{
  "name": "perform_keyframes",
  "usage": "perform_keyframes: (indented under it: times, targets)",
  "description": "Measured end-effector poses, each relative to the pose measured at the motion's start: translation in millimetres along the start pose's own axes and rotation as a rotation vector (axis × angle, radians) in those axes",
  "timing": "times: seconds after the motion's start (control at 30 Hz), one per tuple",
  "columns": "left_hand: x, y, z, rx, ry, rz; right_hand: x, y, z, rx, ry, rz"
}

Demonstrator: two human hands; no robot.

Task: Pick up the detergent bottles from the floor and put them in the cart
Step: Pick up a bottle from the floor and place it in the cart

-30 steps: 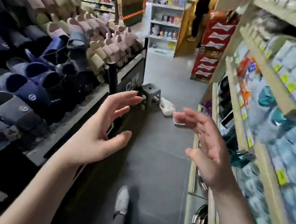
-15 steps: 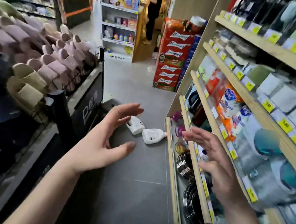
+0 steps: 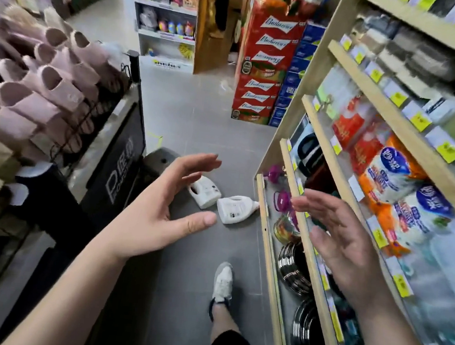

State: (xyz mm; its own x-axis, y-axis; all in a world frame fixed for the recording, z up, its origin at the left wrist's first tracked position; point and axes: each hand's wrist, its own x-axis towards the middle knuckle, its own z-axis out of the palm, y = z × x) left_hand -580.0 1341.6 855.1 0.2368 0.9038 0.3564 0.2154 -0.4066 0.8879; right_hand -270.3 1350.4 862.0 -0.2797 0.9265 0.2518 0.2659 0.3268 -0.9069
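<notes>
Wooden store shelving (image 3: 308, 69) fills the right side and a rack of pink slippers (image 3: 48, 91) the left, with grey tiled floor (image 3: 192, 119) between them. A stack of red beer cases (image 3: 261, 64) stands farther down the aisle. The left hand (image 3: 155, 215) and right hand (image 3: 345, 239) are raised with fingers spread wide, holding nothing.

Two white detergent bottles lie on their sides on the floor by the shelving's base. The left bottle (image 3: 206, 194) lies diagonally, handle end toward the upper left. The right bottle (image 3: 232, 207) lies roughly crosswise, its cap pointing at the shelf base. One white shoe (image 3: 222, 283) shows below.
</notes>
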Motion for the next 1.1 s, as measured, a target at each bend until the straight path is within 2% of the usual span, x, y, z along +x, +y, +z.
perform_keyframes:
  times: [0.27, 0.57, 0.77, 1.1]
  targets:
    - [145.7, -91.1, -21.3, 0.085, 0.015, -0.039, 173.5, 101.9, -7.2, 0.075, -0.016, 0.004]
    - [329.5, -185.5, -32.3, 0.076, -0.053, -0.208, 357.2, 186.4, -64.4, 0.163, -0.057, 0.147]
    - [394.8, -219.9, -35.6, 0.081, -0.165, -0.253, 412.2, 213.9, -66.2, 0.161, -0.051, 0.199]
    - [485.4, -295.3, -40.6, -0.024, -0.310, -0.279, 455.2, 240.7, -55.3, 0.193, 0.180, 0.349]
